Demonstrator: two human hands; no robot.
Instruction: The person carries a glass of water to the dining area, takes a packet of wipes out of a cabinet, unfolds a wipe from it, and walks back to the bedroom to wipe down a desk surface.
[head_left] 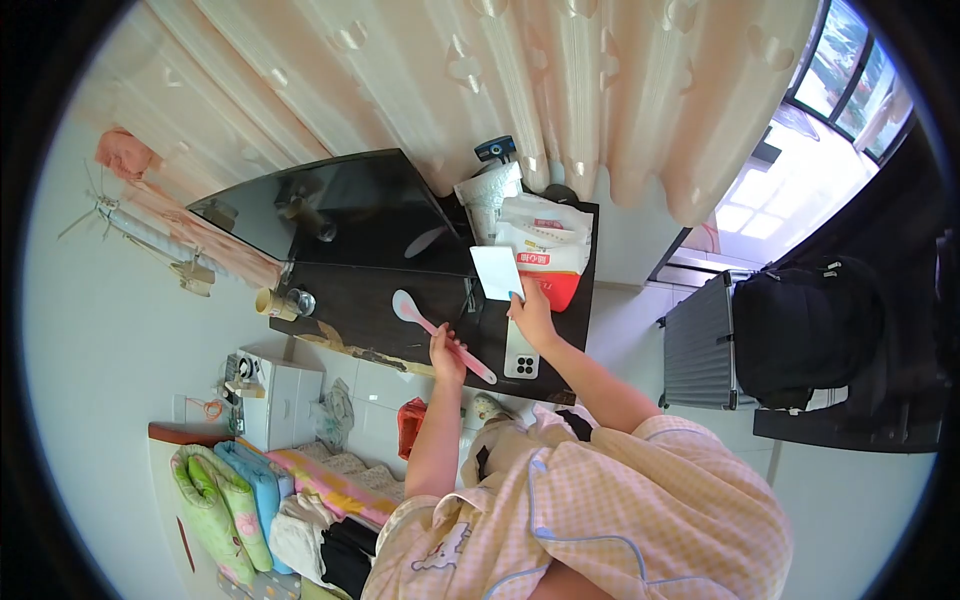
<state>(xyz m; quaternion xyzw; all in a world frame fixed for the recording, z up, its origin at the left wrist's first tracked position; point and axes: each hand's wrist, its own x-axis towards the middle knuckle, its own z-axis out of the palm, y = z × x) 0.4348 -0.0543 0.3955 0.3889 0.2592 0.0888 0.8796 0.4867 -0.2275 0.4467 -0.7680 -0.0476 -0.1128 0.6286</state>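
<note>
A pink spoon [475,365] with a pale, wide bowl at its upper left end is in my left hand [447,352], whose fingers wrap round the handle. My right hand [532,311] grips the lower right corner of a white, flat rectangular item [497,272]. Below my right hand, a white phone [521,357] with several camera lenses lies on the dark table [400,335]. Just behind the white item stands a red and white tissue pack [560,288]. Both hands are above the table, apart from each other.
A black monitor [350,210] stands at the table's back left, with cups [298,302] near its left end. A webcam [495,149] is by the curtain [600,90]. On the right are a grey suitcase [700,340] and black backpack [800,330]. A red bag [411,425] lies below.
</note>
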